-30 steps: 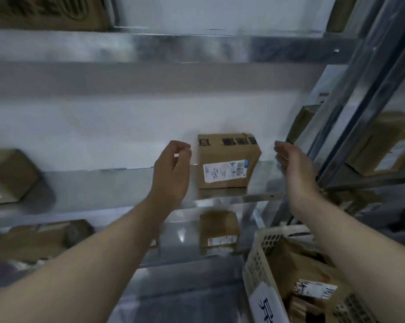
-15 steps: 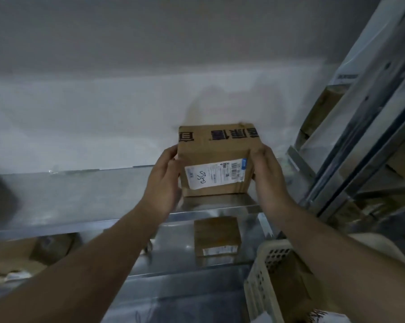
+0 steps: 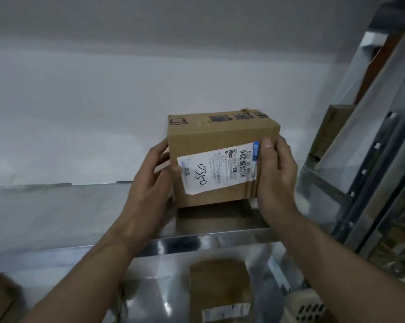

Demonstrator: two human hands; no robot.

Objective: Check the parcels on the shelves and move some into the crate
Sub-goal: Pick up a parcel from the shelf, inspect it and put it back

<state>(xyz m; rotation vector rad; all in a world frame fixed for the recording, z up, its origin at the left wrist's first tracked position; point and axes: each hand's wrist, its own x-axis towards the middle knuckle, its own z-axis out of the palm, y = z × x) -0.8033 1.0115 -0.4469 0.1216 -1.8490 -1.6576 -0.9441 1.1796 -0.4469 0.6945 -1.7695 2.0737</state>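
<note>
The left hand's fingers (image 3: 160, 157) wrap the parcel's (image 3: 208, 134) 9 o'clock side, with the thumb pressed on the front face at the label's (image 3: 220, 169) edge. The right hand's fingers (image 3: 268, 148) do the same at 3 o'clock, the thumb lying just beside the barcode's blue strip. Both the left hand (image 3: 150, 183) and the right hand (image 3: 278, 180) are closed firmly on the cardboard, squeezing it between them.

The parcel sits low over the metal shelf (image 3: 57, 210), near its front lip and slightly skewed. Whether its base touches the steel, I cannot tell. The label faces the camera with a handwritten number across it.

The step in hand looks like the check. It would go best with both thumbs kept off the printed code and the front face tipped a little more toward the eyes. An even squeeze should keep the box from twisting.

If it is to go, the crate (image 3: 306, 306) shows as a pale corner at 5 o'clock of the parcel, below the shelf. The parcel should be drawn clear of the lip before it is lowered, keeping off the steel upright (image 3: 371, 159) at 3 o'clock. Another parcel (image 3: 220, 285) lies on the shelf below at 6 o'clock, and should not be knocked on the way down.
</note>
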